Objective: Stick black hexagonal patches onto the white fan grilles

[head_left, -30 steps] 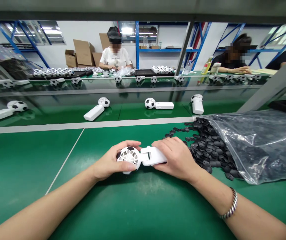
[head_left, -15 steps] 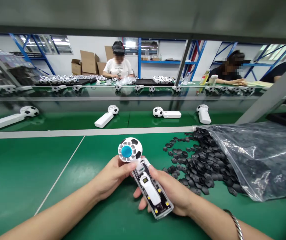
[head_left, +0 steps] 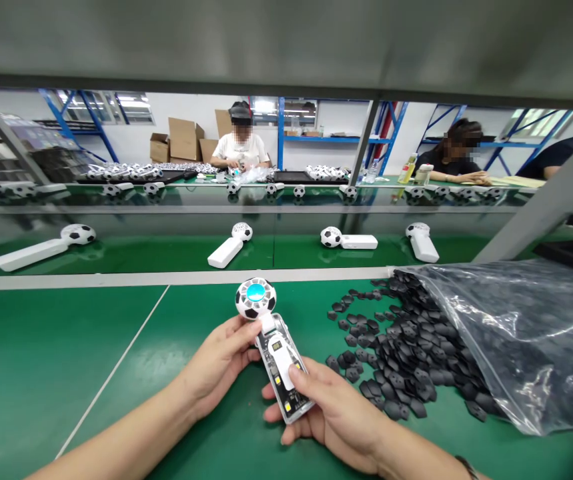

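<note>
Both hands hold a handheld fan (head_left: 283,360) above the green bench. Its round head (head_left: 255,309) is patterned like a football and has a shiny blue centre. Through the clear handle show a dark circuit board, yellow squares and a white strip with a small display. My left hand (head_left: 219,367) pinches the neck just under the head. Wrapped round the handle's lower part is my right hand (head_left: 333,407), its thumb on the white strip. Right of the fan lies a heap of black pentagon-like pieces (head_left: 406,353), spilling from a clear plastic bag (head_left: 521,327).
Beyond the bench edge, several white football-headed fans, including one nearby (head_left: 226,252), lie on a green conveyor belt (head_left: 286,250). A grey post (head_left: 531,200) slants at right, and a shelf (head_left: 286,47) hangs overhead. Co-workers sit at a far bench.
The fan's head has tipped and its blue centre looks brighter. My right thumb has moved from the handle's upper edge onto the white strip. Fans on the belt have shifted right in view.
</note>
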{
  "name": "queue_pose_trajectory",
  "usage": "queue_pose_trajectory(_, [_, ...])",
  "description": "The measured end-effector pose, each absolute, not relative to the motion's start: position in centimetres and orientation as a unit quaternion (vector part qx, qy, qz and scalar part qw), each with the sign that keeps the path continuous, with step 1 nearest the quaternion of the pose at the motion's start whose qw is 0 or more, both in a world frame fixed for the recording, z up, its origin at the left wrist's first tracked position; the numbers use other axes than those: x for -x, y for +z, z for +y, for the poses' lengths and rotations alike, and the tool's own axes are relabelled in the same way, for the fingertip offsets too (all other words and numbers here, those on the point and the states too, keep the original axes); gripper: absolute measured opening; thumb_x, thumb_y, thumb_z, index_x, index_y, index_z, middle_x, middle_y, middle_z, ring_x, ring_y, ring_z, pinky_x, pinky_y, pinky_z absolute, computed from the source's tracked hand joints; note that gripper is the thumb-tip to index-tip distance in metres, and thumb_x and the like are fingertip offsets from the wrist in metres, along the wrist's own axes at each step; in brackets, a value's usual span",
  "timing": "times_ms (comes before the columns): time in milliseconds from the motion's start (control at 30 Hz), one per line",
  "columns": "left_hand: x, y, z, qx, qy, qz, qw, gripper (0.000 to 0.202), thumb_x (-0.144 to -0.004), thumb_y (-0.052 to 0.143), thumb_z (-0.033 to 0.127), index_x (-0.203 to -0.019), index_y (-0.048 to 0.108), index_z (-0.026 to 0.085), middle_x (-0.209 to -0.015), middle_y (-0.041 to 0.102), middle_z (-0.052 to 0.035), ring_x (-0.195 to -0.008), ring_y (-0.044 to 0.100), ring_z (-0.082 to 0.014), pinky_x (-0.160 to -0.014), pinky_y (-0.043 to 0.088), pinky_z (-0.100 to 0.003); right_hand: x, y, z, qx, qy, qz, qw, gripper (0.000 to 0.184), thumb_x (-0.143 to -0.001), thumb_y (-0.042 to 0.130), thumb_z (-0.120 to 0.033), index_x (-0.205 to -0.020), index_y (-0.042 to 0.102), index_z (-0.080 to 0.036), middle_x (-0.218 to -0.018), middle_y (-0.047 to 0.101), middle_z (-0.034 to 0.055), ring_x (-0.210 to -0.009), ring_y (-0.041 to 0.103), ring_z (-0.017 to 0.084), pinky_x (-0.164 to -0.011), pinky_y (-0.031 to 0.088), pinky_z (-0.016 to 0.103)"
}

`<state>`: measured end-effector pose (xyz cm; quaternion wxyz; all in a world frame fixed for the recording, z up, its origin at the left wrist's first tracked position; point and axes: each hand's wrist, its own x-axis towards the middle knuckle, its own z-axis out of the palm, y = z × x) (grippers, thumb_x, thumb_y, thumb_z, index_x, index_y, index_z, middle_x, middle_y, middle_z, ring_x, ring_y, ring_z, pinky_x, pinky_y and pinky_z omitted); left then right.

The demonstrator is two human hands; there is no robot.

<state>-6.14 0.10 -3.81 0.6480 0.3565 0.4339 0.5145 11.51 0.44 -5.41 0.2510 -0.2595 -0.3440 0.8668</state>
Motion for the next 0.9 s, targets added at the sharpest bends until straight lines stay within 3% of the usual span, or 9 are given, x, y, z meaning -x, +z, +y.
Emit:
queue_pose_trajectory(133, [5.9, -3.9, -0.2, -0.375, 0.48, 0.4, 0.685, 0.03, -0.084, 0.053, 0.027, -0.112, 0.055, 0.015, -0.101, 0.059, -0.0101, -0.085, 0.053, -0.0171, -0.075, 0.041, -0.03, -11.6, -5.8, 0.9, 0.256, 0.873, -0.328, 0.255, 0.033, -0.088, 0.049, -0.037, -0.107, 0.051, -0.011, -0.088, 0.062, 0.0094, -0.072, 0.063, 0.014, -0.052, 0.05, 0.02])
queue_pose_trajectory(333, [6.0, -3.4, 0.0, -0.378, 0.496, 0.377, 0.685, 0.024, -0.084, 0.053, 0.024, -0.105, 0.056, 0.013, -0.097, 0.058, -0.0089, -0.09, 0.052, -0.0182, -0.082, 0.04, -0.032, -11.6, -6.0, 1.0, 0.239, 0.876, -0.34, 0.245, 0.034, -0.086, 0.052, -0.036, -0.109, 0.048, -0.011, -0.088, 0.062, 0.0091, -0.074, 0.064, 0.016, -0.052, 0.05, 0.02])
queue_pose_trajectory(600, [5.3, -3.5, -0.9, -0.43, 0.446, 0.397, 0.677, 0.025, -0.08, 0.06, 0.022, -0.102, 0.052, 0.015, -0.092, 0.058, -0.0045, -0.072, 0.05, -0.0096, -0.067, 0.04, -0.021, -11.5, -6.0, 0.7, 0.227, 0.878, -0.347, 0.24, 0.037, -0.077, 0.063, -0.034, -0.102, 0.052, -0.009, -0.088, 0.062, 0.0101, -0.078, 0.063, 0.016, -0.055, 0.05, 0.021])
queue_pose_trajectory(733, [5.1, -3.8, -1.3, -0.409, 0.436, 0.379, 0.706, 0.034, -0.076, 0.061, 0.017, -0.107, 0.047, 0.016, -0.09, 0.055, -0.0034, -0.07, 0.049, -0.0096, -0.059, 0.039, -0.019, -11.5, -5.8, 0.8, 0.232, 0.878, -0.354, 0.224, 0.039, -0.07, 0.068, -0.026, -0.102, 0.053, -0.011, -0.089, 0.062, 0.0087, -0.082, 0.063, 0.018, -0.057, 0.051, 0.023])
queue_pose_trajectory(900, [4.8, -3.8, -1.6, -0.408, 0.428, 0.366, 0.719, 0.049, -0.071, 0.065, 0.016, -0.113, 0.041, 0.018, -0.097, 0.054, -0.0062, -0.081, 0.051, -0.0151, -0.06, 0.042, -0.022, -11.5, -5.3, 0.9, 0.246, 0.877, -0.351, 0.219, 0.04, -0.067, 0.065, -0.021, -0.103, 0.053, -0.01, -0.088, 0.062, 0.0093, -0.085, 0.062, 0.021, -0.057, 0.051, 0.025])
